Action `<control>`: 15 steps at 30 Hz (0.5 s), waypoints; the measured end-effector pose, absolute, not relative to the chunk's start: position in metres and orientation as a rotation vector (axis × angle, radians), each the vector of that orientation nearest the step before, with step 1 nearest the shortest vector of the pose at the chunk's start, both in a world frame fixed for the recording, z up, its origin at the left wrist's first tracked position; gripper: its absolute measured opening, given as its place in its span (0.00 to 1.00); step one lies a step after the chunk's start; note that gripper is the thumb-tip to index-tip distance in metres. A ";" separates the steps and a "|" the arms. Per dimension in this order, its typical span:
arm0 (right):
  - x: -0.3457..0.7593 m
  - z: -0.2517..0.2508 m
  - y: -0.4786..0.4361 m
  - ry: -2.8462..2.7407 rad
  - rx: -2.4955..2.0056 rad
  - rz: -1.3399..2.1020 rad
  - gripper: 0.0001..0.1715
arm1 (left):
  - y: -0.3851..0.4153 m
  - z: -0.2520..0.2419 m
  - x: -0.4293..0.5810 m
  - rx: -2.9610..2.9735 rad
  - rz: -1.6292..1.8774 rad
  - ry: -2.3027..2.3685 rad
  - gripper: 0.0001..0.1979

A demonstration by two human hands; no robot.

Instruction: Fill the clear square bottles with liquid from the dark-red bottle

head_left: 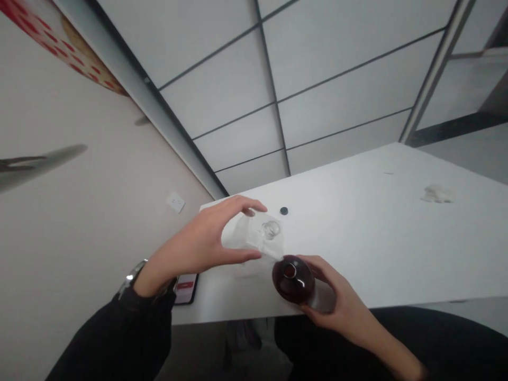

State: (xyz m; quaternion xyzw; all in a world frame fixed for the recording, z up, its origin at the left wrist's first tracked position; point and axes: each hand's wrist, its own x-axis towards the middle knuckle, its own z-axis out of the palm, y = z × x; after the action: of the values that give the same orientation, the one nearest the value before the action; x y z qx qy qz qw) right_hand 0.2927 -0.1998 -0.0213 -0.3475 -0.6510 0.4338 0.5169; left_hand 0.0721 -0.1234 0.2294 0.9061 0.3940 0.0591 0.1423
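Observation:
My left hand [210,233] is curved around a clear, square-shouldered bottle [273,244], thumb on its near side and fingers on its far side. The bottle's round neck shows no cap. Just to the right and nearer to me, my right hand [337,296] grips a dark red-brown round bottle [296,291] from its right side. Its small mouth is uncovered and faces up toward me. The two bottles are close together over the table's near part; I cannot tell whether they touch. Beyond them lies a small black cap [283,210].
The white table [357,238] meets a panelled partition [238,116] at the back and a wall on the left. A phone [186,288] lies partly under my left wrist. Toward the right is a crumpled whitish piece [437,193]. A wall socket [175,202] sits at left.

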 end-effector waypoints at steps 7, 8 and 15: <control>0.291 -0.037 -0.202 -1.580 -0.887 0.945 0.40 | -0.116 0.138 0.057 2.255 0.681 1.221 0.32; 0.292 -0.038 -0.202 -1.580 -0.898 0.934 0.40 | -0.115 0.126 0.058 2.233 0.665 1.241 0.32; 0.293 -0.035 -0.201 -1.628 -0.946 0.850 0.41 | -0.111 0.084 0.055 2.284 0.417 1.235 0.36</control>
State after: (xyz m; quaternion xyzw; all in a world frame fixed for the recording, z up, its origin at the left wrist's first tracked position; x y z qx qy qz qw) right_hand 0.2926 -0.2013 -0.0346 -0.3931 -0.6769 0.3533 0.5123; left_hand 0.0553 -0.1113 0.0842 0.8402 0.4542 0.1535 0.2532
